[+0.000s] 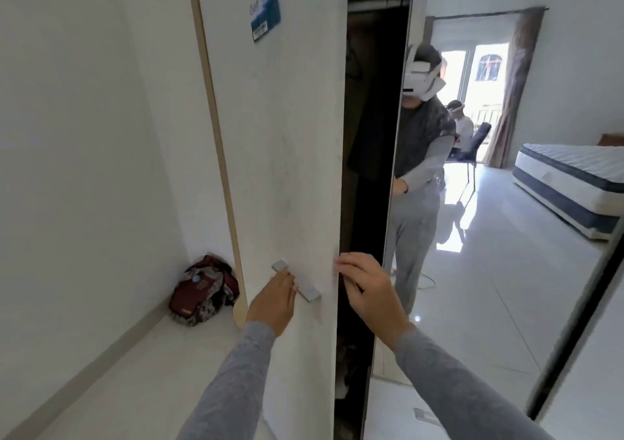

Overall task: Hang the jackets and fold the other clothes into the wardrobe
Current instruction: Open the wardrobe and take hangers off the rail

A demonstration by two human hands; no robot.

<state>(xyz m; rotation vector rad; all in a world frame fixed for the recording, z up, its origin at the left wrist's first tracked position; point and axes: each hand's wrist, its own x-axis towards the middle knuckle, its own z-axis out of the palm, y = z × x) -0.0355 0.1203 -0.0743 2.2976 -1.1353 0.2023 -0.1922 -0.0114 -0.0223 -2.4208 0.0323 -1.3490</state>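
Both hands are on the wardrobe door (280, 156); the left hand (274, 299) has its fingers curled onto the metal handle (297, 281), closed round the bar, while the right hand (366, 291), just to the right of that grip, has its fingertips hooked over the door's free edge, thumb side outward, pinching the edge rather than spread flat. Directly right of the right hand's hold is the dark gap (368, 135) of the wardrobe interior; a hanging rail shows near the top, with dark garments (369, 142) hanging from hangers under it, so at least some hanging looks done. Low in the gap, below the grip, something lies at the bottom, too dark to identify; whether folded clothes are shelved cannot be told. Beyond the gap stands the mirrored door (489, 203), reflecting the room and a mattress. No loose clothes are in hand or near the grip; judging from that, the task seems either just opening or closing out. Left of the handle grip, a maroon bag (202, 291) sits in the corner.
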